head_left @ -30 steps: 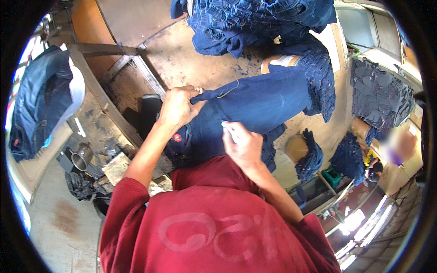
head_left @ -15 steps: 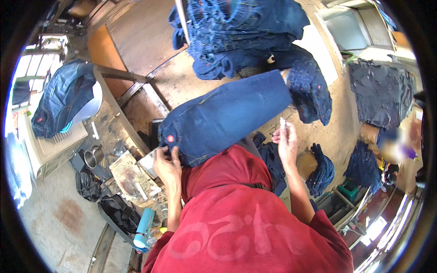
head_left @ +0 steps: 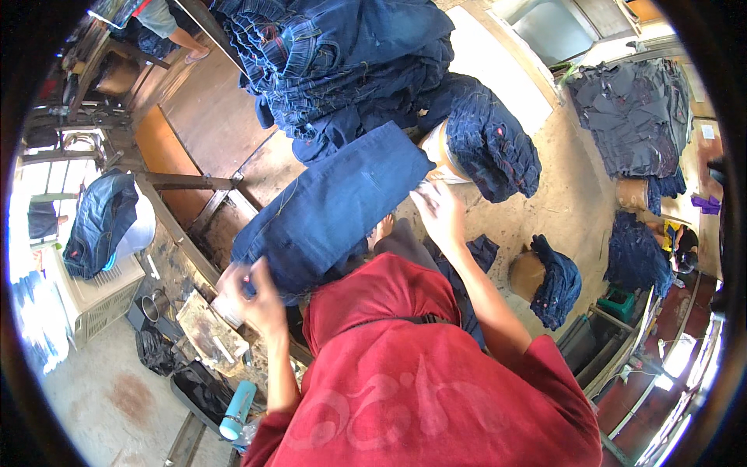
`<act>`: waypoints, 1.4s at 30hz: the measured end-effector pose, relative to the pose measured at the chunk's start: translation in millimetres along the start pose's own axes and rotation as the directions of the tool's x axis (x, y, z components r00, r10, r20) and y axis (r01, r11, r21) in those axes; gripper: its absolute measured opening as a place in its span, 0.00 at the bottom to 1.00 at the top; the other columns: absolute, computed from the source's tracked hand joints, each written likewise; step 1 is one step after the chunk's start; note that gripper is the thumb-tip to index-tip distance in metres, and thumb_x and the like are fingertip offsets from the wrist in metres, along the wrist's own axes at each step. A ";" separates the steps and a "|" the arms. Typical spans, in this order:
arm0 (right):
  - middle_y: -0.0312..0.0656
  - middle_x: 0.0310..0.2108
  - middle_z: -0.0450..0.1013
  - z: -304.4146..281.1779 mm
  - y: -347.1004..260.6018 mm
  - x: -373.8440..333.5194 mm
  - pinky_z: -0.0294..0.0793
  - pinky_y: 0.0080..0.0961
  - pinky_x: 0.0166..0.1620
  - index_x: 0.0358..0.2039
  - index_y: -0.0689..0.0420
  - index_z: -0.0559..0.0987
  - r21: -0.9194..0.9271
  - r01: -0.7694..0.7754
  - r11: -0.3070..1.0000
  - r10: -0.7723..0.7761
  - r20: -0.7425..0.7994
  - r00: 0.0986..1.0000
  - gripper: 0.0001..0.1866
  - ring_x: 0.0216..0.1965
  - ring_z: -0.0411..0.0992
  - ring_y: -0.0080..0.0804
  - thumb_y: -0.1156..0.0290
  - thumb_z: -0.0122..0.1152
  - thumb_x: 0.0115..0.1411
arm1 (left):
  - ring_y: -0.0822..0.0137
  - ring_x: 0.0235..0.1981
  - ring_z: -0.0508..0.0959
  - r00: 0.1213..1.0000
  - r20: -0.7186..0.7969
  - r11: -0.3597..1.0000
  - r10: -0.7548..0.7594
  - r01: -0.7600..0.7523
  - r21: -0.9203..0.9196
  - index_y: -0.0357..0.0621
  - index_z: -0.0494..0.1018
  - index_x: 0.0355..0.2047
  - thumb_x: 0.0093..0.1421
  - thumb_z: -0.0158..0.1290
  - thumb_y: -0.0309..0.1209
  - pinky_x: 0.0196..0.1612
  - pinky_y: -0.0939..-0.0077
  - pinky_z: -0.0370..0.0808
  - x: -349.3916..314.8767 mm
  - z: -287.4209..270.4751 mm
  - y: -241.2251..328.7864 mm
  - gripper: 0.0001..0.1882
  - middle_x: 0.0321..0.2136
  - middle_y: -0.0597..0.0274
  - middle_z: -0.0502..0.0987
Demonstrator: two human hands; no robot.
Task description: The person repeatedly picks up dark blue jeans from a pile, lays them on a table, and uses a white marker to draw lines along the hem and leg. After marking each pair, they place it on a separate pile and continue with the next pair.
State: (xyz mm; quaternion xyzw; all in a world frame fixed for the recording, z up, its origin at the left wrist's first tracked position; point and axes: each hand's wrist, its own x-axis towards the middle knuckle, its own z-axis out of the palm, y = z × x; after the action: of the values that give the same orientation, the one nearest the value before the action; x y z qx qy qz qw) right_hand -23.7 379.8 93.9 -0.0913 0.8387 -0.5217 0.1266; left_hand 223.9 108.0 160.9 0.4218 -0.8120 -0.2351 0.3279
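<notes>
A pair of dark blue jeans point(head_left: 327, 210), folded lengthwise, slants across in front of my lap. Its waist end is at the left and its leg end at the upper right. My left hand point(head_left: 261, 303) is at the waist end, thumb and fingers bent onto the cloth; a bit of red shows between them. By the leg end's lower corner is my right hand point(head_left: 441, 218), somewhat blurred, with fingers pinched on a small white piece point(head_left: 425, 187) that looks like chalk. Whether that piece touches the jeans I cannot tell.
A tall heap of denim point(head_left: 334, 70) rises ahead. More jeans point(head_left: 494, 140) drape over a round stool, others point(head_left: 556, 280) over a stool at the right. Dark grey cloth point(head_left: 630, 117) lies farther right. A stained board point(head_left: 210, 331), metal mug point(head_left: 154, 305) and blue bottle point(head_left: 237, 409) are at the left.
My right hand, with the white piece, has come left to the jeans' leg end. My left hand now covers most of the red tag. The view has shifted, and a person's leg shows at upper left.
</notes>
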 end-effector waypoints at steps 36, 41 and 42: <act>0.28 0.26 0.78 19.7 13.8 63.5 0.70 0.22 0.29 0.43 0.58 0.90 0.086 -0.529 0.844 0.434 0.471 0.768 0.15 0.25 0.71 0.15 0.59 0.77 0.67 | 0.55 0.40 0.83 0.780 0.608 0.984 -0.149 0.175 0.017 0.37 0.78 0.44 0.71 0.61 0.29 0.43 0.60 0.79 -34.8 156.6 110.3 0.08 0.42 0.47 0.82; 0.42 0.27 0.82 13.5 -9.0 46.9 0.74 0.32 0.33 0.39 0.60 0.88 -0.042 0.015 0.999 0.004 0.429 0.903 0.17 0.29 0.77 0.24 0.56 0.72 0.70 | 0.69 0.28 0.79 0.329 0.887 0.241 -0.325 0.935 -0.259 0.37 0.77 0.57 0.70 0.51 0.29 0.38 0.71 0.79 -34.7 192.1 123.1 0.18 0.35 0.63 0.82; 0.45 0.28 0.83 10.8 -13.8 46.7 0.76 0.35 0.33 0.38 0.59 0.88 -0.056 0.043 0.998 -0.019 0.372 0.928 0.17 0.28 0.79 0.32 0.56 0.72 0.69 | 0.68 0.28 0.80 0.250 0.904 0.156 -0.348 0.966 -0.207 0.39 0.76 0.54 0.69 0.51 0.29 0.37 0.70 0.79 -34.2 197.3 121.3 0.15 0.34 0.64 0.81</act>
State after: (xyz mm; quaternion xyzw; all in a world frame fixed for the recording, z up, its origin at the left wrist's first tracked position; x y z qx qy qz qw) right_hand -64.5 351.2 96.2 -0.2055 0.8141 -0.4702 0.2719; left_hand 30.1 222.3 96.3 0.4562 -0.3542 -0.8162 -0.0139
